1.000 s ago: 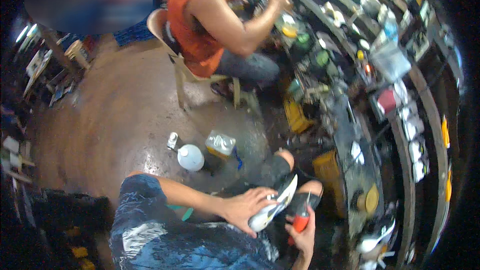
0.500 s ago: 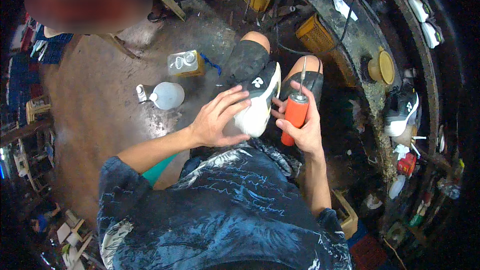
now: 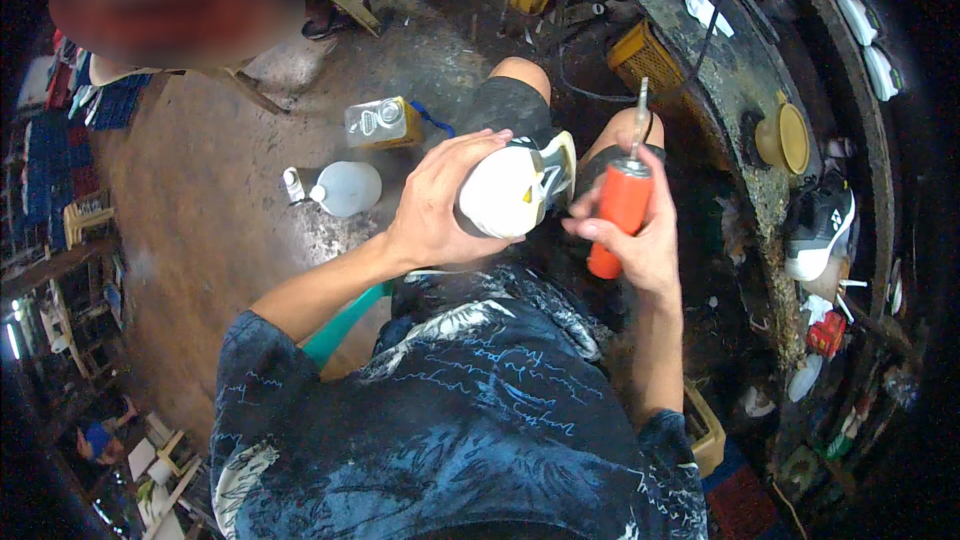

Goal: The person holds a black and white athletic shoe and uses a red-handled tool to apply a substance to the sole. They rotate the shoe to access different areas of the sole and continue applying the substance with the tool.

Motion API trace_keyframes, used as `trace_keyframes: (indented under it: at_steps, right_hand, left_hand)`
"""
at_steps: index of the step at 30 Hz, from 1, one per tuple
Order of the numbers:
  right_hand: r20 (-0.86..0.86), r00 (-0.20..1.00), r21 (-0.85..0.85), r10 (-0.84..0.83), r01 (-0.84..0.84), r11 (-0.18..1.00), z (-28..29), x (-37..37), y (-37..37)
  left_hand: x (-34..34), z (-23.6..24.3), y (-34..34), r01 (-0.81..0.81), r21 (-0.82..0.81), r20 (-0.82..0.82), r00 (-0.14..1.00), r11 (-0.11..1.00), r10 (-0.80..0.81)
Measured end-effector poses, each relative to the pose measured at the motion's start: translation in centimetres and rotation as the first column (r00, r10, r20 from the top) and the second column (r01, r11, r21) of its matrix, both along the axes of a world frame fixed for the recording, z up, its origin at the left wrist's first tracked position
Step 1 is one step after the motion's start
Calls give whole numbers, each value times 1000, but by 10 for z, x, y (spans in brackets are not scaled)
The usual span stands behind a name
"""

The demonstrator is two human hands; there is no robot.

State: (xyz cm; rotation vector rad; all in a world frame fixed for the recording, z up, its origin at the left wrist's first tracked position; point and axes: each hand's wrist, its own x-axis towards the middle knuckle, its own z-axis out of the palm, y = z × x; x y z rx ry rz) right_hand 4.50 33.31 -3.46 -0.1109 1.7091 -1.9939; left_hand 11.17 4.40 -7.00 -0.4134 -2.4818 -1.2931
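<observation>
My left hand [image 3: 440, 195] is wrapped round a black-and-white sports shoe [image 3: 497, 193], held above my lap. Its rounded white end faces me, and the sole side [image 3: 565, 165] is turned to the right. To the right of the shoe, my right hand [image 3: 650, 230] grips an orange cylinder [image 3: 623, 210] with a metal top. A thin metal tube [image 3: 642, 115] sticks up from that top; I cannot tell exactly what kind of tool it is. The cylinder and the shoe are apart.
A translucent jug [image 3: 350, 189] and a clear-and-yellow container [image 3: 380, 123] stand on the floor to the left. On the workbench [image 3: 735, 110] at the right are a yellow bowl [image 3: 785, 138] and another black-and-white shoe [image 3: 822, 225]. A person sits at the far left.
My left hand has closed round the shoe, which has turned so its white end faces me and its sole side tips right. The orange cylinder has shifted slightly right in my right hand.
</observation>
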Motion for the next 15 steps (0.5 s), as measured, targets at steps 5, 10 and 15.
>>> trace_keyframes:
  at_steps: [5, 10, 15]
  right_hand:
    - [-403, 912, 321, 76, 64, 945, 38, -38, 61]
    - [-539, 758, 714, 367, 179, 677, 67, -62, 110]
    - [-401, 698, 883, 593, 124, 452, 71, -77, 108]
  left_hand:
    - [-27, 21, 0, 59, -65, 111, 993, 996, -52]
    - [-72, 27, -2, 159, -124, 128, 981, 979, -143]
    - [-110, 20, -7, 274, -231, 238, 946, 933, -219]
